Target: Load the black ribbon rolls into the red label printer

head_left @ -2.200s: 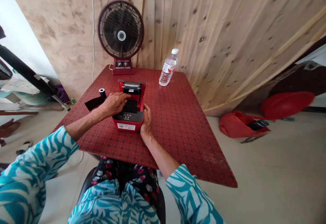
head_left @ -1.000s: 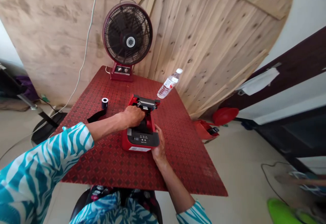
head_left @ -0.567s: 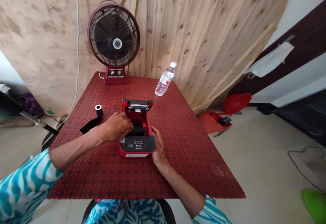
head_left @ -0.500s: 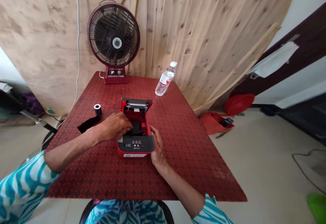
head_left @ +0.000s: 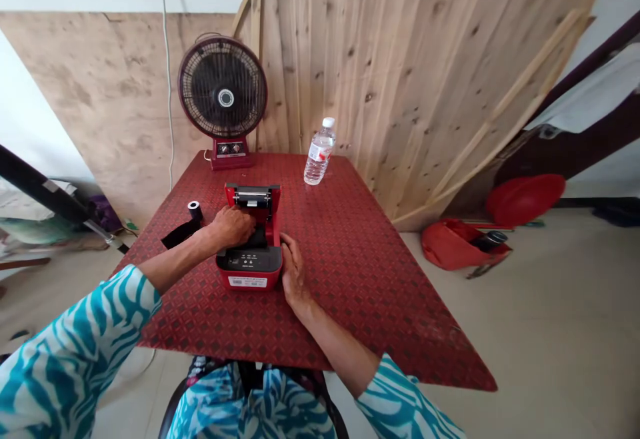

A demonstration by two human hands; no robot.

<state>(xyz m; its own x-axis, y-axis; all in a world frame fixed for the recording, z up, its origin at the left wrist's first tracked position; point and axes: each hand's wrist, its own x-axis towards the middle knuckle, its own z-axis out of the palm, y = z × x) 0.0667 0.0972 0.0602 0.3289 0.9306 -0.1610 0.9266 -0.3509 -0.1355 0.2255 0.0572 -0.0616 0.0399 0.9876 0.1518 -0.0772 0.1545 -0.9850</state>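
Observation:
A small red and black printer [head_left: 250, 261] stands on the table with its lid raised and its roller bar showing. My left hand [head_left: 234, 226] reaches into its open compartment from the left, fingers curled downward; the fingertips are hidden, and what they hold, if anything, does not show. Along the printer's right side rests my right hand [head_left: 295, 271], its fingers against the red casing. A small roll [head_left: 195, 210], black outside with a white end, stands left of the printer. Near my left wrist lies a black strip [head_left: 181, 232], partly behind the forearm.
A water bottle [head_left: 319, 152] stands at the back right of the red patterned table [head_left: 360, 279]. At the back left is a dark red fan [head_left: 223, 99]. Wooden boards [head_left: 370, 59] lean behind. On the floor to the right lies a red bag [head_left: 450, 246].
The camera view has shifted, so the table and printer appear slightly higher and farther left. My left hand now sits farther over the printer's compartment. My right hand stays at its side.

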